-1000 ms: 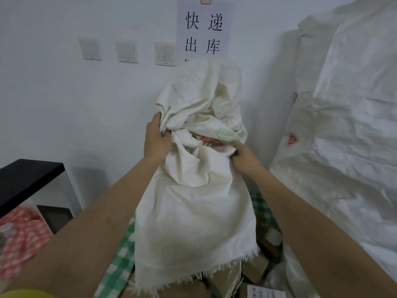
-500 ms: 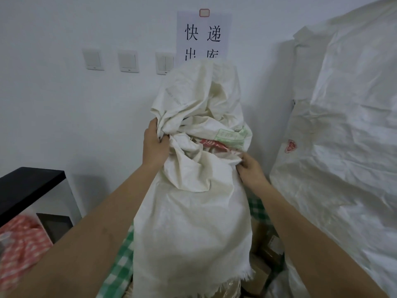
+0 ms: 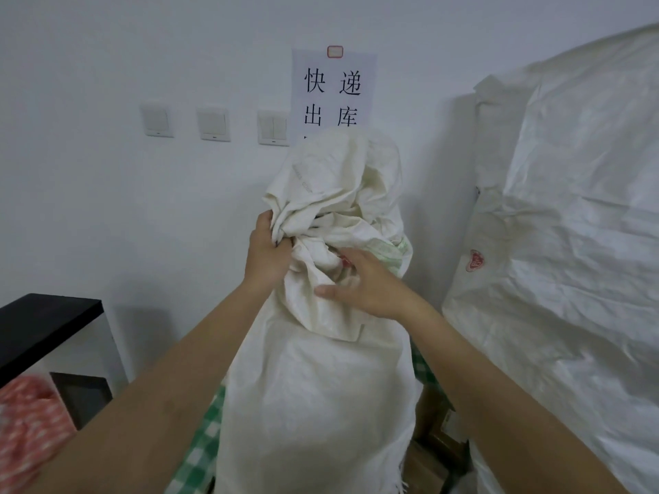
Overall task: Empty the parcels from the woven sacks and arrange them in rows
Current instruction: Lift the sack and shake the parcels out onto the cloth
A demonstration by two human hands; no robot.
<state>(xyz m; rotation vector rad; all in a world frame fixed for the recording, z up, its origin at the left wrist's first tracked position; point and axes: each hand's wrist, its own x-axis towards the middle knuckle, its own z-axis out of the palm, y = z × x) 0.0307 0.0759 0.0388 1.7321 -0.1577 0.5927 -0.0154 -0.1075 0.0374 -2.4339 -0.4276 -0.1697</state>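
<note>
Here the left hand (image 3: 265, 256) grips a bunched fold of the woven sack (image 3: 321, 369), holding it upended so its contents can drop. The right hand (image 3: 360, 285), fingers extended, rests flat against the cloth just beside it, apparently reaching for another hold. Cardboard parcels (image 3: 433, 454) lie below both hands.

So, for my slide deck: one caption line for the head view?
Left hand grips the upended woven sack while the open right hand reaches across its bunched cloth.
</note>
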